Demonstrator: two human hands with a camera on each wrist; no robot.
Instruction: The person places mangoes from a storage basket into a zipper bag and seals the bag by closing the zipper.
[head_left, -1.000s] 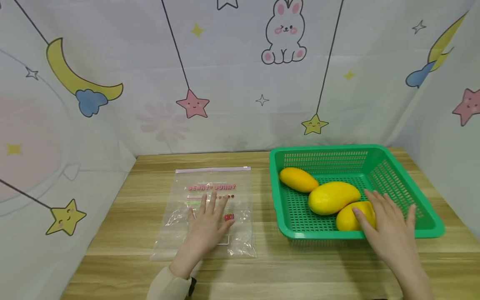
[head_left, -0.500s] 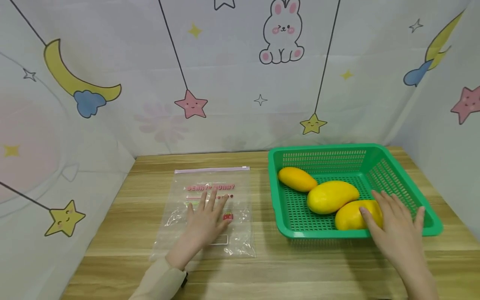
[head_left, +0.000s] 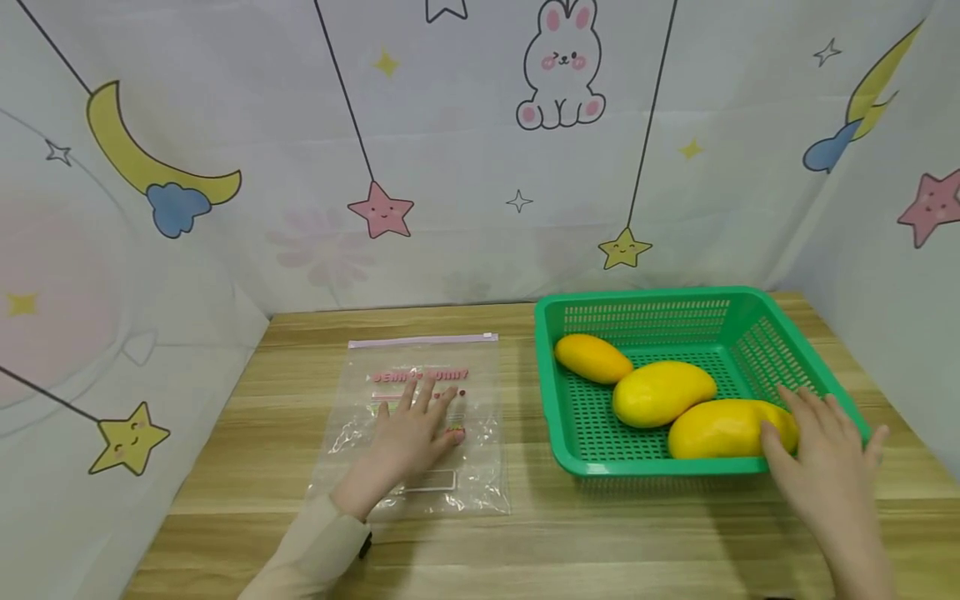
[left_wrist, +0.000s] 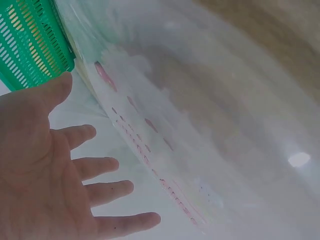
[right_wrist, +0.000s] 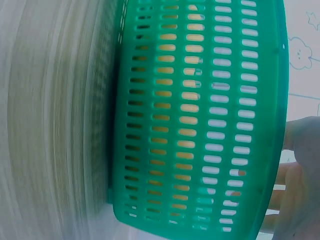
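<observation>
My left hand (head_left: pixel 408 437) is spread with straight fingers over a clear zip bag (head_left: pixel 480 467) printed with pink letters; the left wrist view shows its palm side by the bag (left_wrist: pixel 150 125). My right hand (head_left: pixel 825 458) reaches over the front right rim of a green plastic basket (head_left: pixel 558 417), its fingers relaxed beside the nearest yellow mango (head_left: pixel 720 429). Two more mangoes lie in the basket, a large yellow one (head_left: pixel 663 393) in the middle and a smaller orange-yellow one (head_left: pixel 594 358) at the left. In the right wrist view the fingers (right_wrist: pixel 280 200) stand behind the slotted basket wall (right_wrist: pixel 205 120).
Bag and basket lie side by side on a wood-grain table (head_left: pixel 247 433). A white cloth (head_left: pixel 465 142) printed with stars, moons and a rabbit hangs behind the table and along both sides. The bag's lilac slider strip (head_left: pixel 420 341) faces the back.
My right hand has moved right along the nearest mango, so more of that mango shows. My left hand has stayed over the bag, while its forearm has shifted slightly left.
</observation>
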